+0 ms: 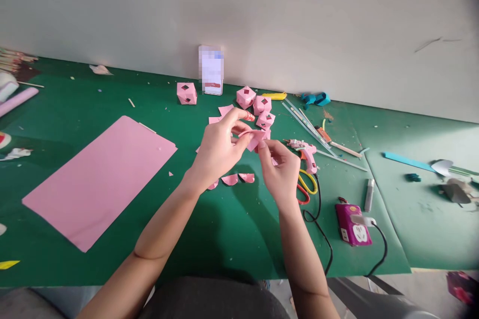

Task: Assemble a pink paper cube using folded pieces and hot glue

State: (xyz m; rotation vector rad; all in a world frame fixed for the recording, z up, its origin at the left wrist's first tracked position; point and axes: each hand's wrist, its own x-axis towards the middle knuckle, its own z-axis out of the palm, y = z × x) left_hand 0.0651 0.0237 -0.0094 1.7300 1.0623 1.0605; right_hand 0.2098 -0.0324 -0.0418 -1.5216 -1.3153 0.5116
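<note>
Above the middle of the green table, a small folded piece of pink paper [256, 138] is pinched between my two hands. My left hand [223, 142] grips it from the left, thumb below and fingers behind. From the right, my right hand [279, 162] closes thumb and forefinger on its lower edge. Partly hidden beneath my hands are more pink paper pieces [226, 110]. Curved pink cut pieces [229, 179] lie in a row nearer me. Behind my hands stand folded pink paper shapes with diamond-shaped holes, one of them a faceted ball [246, 97].
A large pink sheet [99, 182] lies at left. A phone [211, 70] leans on the wall. To the right are a pink glue gun [305, 153], scissors [309, 182], clear glue sticks [307, 127] and a purple power socket [354, 224] with a black cord.
</note>
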